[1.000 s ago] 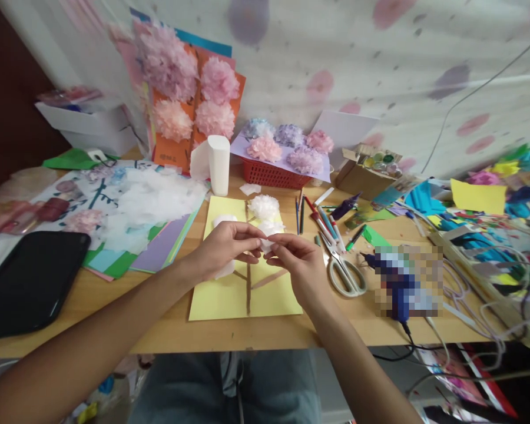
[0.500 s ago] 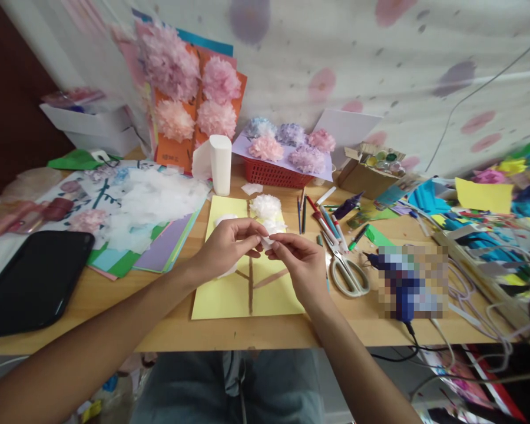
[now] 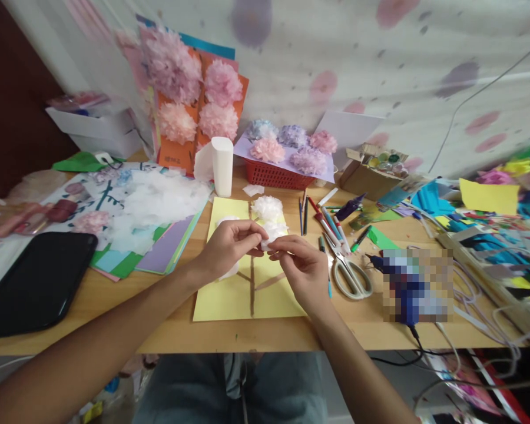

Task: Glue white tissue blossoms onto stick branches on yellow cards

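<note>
Two bare hands meet over a yellow card (image 3: 221,297) at the centre of a crowded wooden table (image 3: 176,330). Clock directions start from where the fingertips meet. The left hand (image 3: 232,247), coming in from 8 o'clock, is closed in a pinch on a small white tissue (image 3: 267,244). The right hand (image 3: 305,268), from 4 o'clock, sits just beside it.

Compared with half a second ago, the right thumb and index finger are a little further apart, while the left hand holds much the same pose. More of a blue pen (image 3: 329,285) now shows past the right hand, at 4 o'clock. The whole view has shifted slightly.

The fingers hide much of the tissue, and its edge blends into the lower of two white flowers (image 3: 267,207) at 12 o'clock on the card; I cannot tell whether the right hand grips it. White shapes at 9 o'clock are partly covered by the left hand. The card's brown stem (image 3: 252,297) runs toward 6 o'clock, its top lost behind the fingers. Between 3 and 4 o'clock lie scissors (image 3: 352,275), then a blue tool (image 3: 408,303) blurred into squares. At 8 o'clock, the frame cuts off a black slab (image 3: 39,282).
</note>
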Available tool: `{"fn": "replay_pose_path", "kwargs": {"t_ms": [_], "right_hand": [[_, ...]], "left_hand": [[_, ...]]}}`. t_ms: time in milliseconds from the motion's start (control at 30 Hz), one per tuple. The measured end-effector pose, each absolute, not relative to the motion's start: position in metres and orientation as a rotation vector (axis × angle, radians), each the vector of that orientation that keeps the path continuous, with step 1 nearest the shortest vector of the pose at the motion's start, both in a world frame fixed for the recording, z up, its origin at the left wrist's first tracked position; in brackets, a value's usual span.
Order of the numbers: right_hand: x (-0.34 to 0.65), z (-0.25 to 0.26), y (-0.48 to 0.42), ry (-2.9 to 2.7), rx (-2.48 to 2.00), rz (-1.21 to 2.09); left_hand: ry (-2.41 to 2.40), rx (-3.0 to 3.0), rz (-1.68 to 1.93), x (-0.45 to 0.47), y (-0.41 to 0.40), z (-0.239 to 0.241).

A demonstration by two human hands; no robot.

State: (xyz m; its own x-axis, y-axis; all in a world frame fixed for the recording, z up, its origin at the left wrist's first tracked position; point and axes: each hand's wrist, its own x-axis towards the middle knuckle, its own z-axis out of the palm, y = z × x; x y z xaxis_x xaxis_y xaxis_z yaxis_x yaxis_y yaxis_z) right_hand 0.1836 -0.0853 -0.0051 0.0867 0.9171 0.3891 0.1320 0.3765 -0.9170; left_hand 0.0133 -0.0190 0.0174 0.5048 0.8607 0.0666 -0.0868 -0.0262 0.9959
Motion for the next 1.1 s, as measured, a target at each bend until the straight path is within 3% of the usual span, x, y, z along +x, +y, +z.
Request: {"fn": "replay_pose_path", "kwargs": {"t_ms": [400,667,1100], "right_hand": [[0.181,-0.005,-0.075,-1.055,-1.164,1.054],[0.179,-0.002,-0.079,-0.987,-1.164,1.043],[0.176,-0.006,-0.085,-1.008,-1.206,0.997]], "left_hand": [[0.744,1.453,0.837,0.014,-0.016,0.009],[0.775,1.24,0.665,0.016,-0.021,0.014],[0.828,1.346,0.689,0.018,-0.022,0.01]]}}
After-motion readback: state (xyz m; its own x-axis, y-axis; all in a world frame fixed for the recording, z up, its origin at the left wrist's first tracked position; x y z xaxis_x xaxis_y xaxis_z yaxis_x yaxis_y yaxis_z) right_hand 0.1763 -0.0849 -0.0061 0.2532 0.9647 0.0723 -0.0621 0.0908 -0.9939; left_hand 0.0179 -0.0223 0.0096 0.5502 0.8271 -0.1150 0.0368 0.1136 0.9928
